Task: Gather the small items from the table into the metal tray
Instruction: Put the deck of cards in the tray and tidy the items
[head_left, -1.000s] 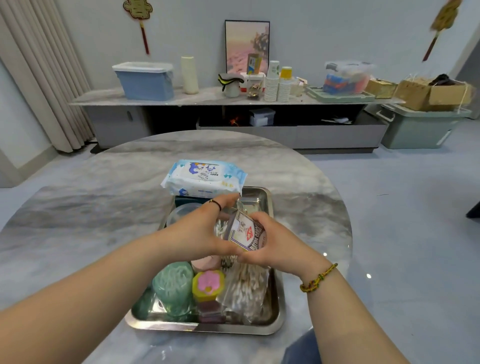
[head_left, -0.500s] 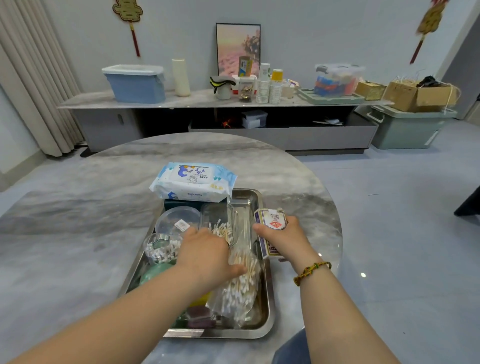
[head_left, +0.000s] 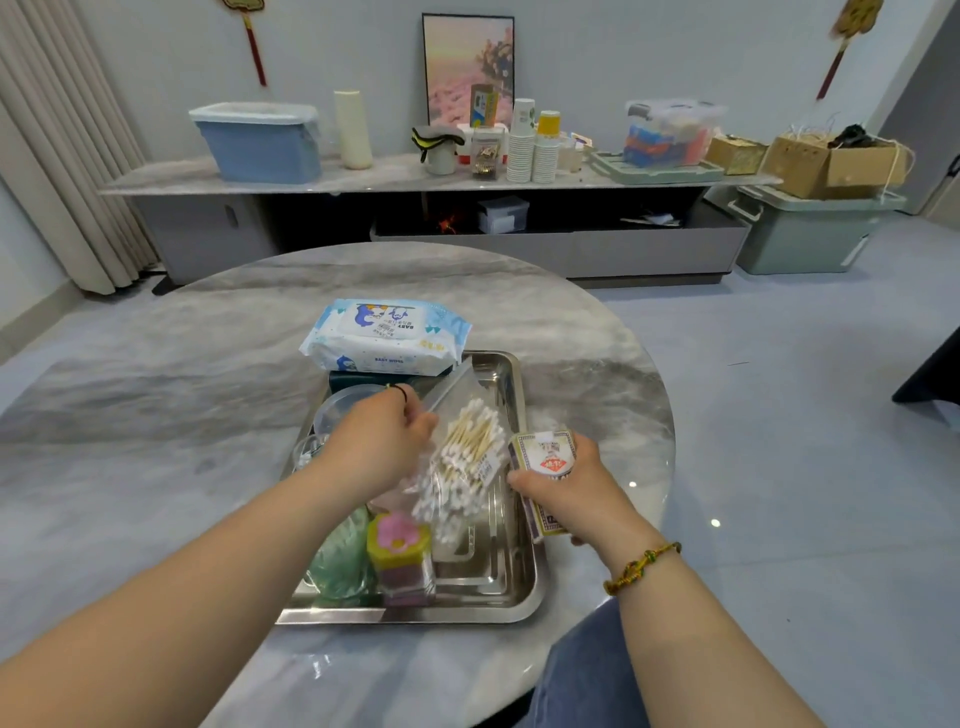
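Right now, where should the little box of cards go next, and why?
Probably into the bare right side of the metal tray. The right hand holds the card box at the rim, while the left hand lifts the cotton swab bag aside.

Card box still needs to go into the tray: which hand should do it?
Right. The right hand already grips the card box at the metal tray's right rim. The left hand is busy holding the cotton swab bag.

Bench (head_left: 156, 415) showing grey marbled veining. Tray (head_left: 511, 597) showing silver. Wipes pack (head_left: 387, 338) showing pale blue and white. Swabs (head_left: 462, 467) showing white tips. Small jar (head_left: 400, 551) showing yellow with pink flower.
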